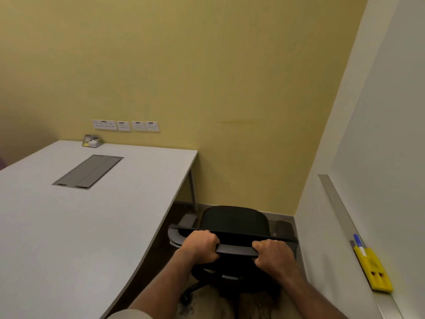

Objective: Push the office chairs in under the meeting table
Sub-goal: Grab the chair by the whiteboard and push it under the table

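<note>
Gripping the top edge of the black office chair point(234, 221) are both hands: the left hand point(199, 246) and the right hand point(273, 254) are each curled closed over the rim of the backrest, thumbs tucked under it, low in the centre of the frame. The chair sits in the narrow gap between the pale grey desk point(92, 215), which fills the left half of the frame, and the white wall on the right, with its seat facing the yellow wall at the top. It stands beside the desk's curved edge, not yet under it.

A chair of this kind probably rolls on castors, so it should move with little force but may swivel or veer if pushed unevenly. The backrest rim looks stiff enough to steer by, and holding it with hands spread, as now, gives the best control of turning. Its grey armrest point(174, 236) at the left lies close to the desk edge and could catch there when the chair is turned in. On the right, a yellow holder point(372, 270) with markers sits on a whiteboard ledge, clear of the chair.
</note>
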